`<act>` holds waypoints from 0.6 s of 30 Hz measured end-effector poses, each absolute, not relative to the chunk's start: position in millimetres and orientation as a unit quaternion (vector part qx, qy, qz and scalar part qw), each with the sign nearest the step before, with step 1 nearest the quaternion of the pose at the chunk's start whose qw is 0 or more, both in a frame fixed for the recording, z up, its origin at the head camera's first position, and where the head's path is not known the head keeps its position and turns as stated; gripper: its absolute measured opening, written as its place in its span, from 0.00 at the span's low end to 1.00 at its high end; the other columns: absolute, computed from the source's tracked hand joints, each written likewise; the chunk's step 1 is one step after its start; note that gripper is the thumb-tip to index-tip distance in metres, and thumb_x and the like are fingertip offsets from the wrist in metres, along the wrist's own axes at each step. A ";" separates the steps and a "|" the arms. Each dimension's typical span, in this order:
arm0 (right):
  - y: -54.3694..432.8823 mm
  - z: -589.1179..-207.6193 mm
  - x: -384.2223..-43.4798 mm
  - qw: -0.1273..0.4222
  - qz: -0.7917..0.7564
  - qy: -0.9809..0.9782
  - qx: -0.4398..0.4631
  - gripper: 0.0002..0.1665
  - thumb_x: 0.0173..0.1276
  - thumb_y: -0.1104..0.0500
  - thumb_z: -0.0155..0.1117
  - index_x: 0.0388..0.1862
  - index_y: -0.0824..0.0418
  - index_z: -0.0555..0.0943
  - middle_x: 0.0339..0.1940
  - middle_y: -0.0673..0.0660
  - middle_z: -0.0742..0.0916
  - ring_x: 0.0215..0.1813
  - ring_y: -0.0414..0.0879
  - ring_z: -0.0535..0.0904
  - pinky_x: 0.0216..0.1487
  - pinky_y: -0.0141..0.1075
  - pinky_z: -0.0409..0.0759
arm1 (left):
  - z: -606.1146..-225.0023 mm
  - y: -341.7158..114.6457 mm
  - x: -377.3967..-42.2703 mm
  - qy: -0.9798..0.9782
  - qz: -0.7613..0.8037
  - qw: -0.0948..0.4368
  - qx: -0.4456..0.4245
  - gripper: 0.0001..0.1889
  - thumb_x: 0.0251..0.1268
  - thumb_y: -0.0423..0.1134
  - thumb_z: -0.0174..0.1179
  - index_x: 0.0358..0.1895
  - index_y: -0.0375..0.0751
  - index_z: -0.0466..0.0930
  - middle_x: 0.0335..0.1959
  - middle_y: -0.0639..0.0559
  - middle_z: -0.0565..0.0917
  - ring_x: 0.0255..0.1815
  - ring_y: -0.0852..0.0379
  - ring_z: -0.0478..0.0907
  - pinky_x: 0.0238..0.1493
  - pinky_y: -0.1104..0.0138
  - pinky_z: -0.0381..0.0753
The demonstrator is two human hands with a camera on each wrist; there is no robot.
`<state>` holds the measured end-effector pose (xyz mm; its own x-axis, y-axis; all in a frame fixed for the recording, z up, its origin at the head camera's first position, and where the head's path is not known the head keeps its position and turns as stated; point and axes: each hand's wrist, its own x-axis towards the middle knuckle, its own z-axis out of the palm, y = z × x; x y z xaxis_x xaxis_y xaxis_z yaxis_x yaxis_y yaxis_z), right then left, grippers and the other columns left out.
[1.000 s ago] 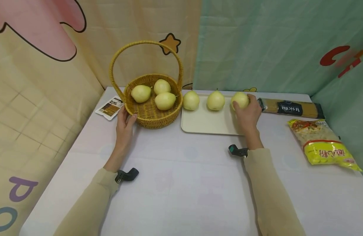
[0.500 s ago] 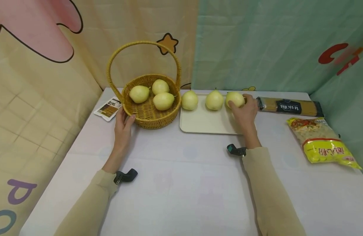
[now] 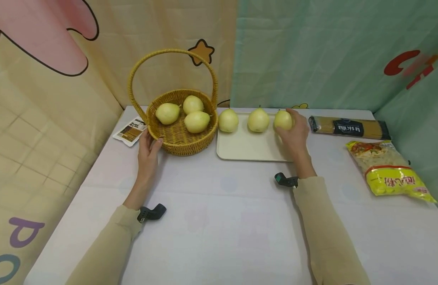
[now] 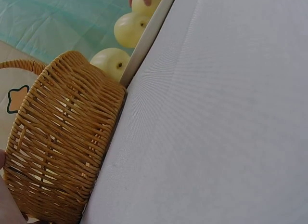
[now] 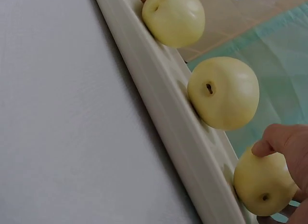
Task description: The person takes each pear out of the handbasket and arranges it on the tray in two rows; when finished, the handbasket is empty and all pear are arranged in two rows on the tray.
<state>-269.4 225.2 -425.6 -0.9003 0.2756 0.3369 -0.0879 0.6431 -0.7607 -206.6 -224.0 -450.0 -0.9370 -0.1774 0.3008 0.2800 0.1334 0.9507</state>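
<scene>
My left hand [image 3: 148, 157] grips the near left rim of a round wicker basket [image 3: 188, 149] with a tall arched handle. Inside it lie three pale yellow-green pears, one of them the front pear [image 3: 197, 122]. To the basket's right, a cream tray [image 3: 247, 150] bears a row of three more pears. My right hand [image 3: 296, 132] holds the rightmost pear [image 3: 282, 119] on the tray, its thumb on the near side. In the right wrist view, the thumb presses that pear [image 5: 262, 183] and fingertips show beneath it. The middle pear [image 3: 258, 120] and left pear [image 3: 228, 120] stand untouched.
A small flat packet [image 3: 131, 131] lies left of the basket, partly behind my left hand. Right of the tray are a long pack of pasta [image 3: 348, 127] and a yellow bag [image 3: 391, 172]. Curtains [image 3: 304, 51] hang behind the white-covered table [image 3: 219, 229].
My right hand has shifted the rightmost pear slightly left along the tray, and the pear now looks more upright. The left hand keeps its grip on the basket. The head view has shifted slightly.
</scene>
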 end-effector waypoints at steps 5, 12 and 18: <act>225.7 -425.6 -266.5 0.238 0.404 -0.879 -0.087 0.40 0.66 0.61 0.70 0.77 0.58 0.72 0.71 0.68 0.76 0.74 0.65 0.69 0.77 0.59 0.63 | -449.6 -223.8 -206.2 -0.732 -0.658 0.172 -0.037 0.33 0.83 0.39 0.52 0.84 0.41 0.52 0.85 0.47 0.60 0.86 0.54 0.56 0.86 0.58 0.59; 225.7 -423.8 -265.4 0.244 0.398 -0.880 -0.091 0.41 0.68 0.56 0.72 0.79 0.59 0.70 0.73 0.67 0.74 0.74 0.63 0.68 0.78 0.57 0.64 | -450.4 -223.1 -206.6 -0.733 -0.658 0.170 -0.032 0.34 0.83 0.40 0.52 0.85 0.42 0.52 0.85 0.47 0.59 0.86 0.54 0.55 0.86 0.57 0.58; 223.1 -414.4 -264.8 0.281 0.411 -0.863 -0.089 0.42 0.68 0.52 0.73 0.78 0.61 0.71 0.74 0.67 0.74 0.77 0.62 0.67 0.80 0.55 0.63 | -449.9 -222.6 -205.8 -0.734 -0.657 0.171 -0.028 0.34 0.83 0.42 0.53 0.84 0.42 0.53 0.85 0.47 0.60 0.86 0.54 0.56 0.86 0.59 0.58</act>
<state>-264.8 223.1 -414.4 -0.8262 0.3839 0.4123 -0.0784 0.6464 -0.7590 -205.8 -222.6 -449.9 -0.9397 -0.1832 0.2888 0.2668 0.1358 0.9542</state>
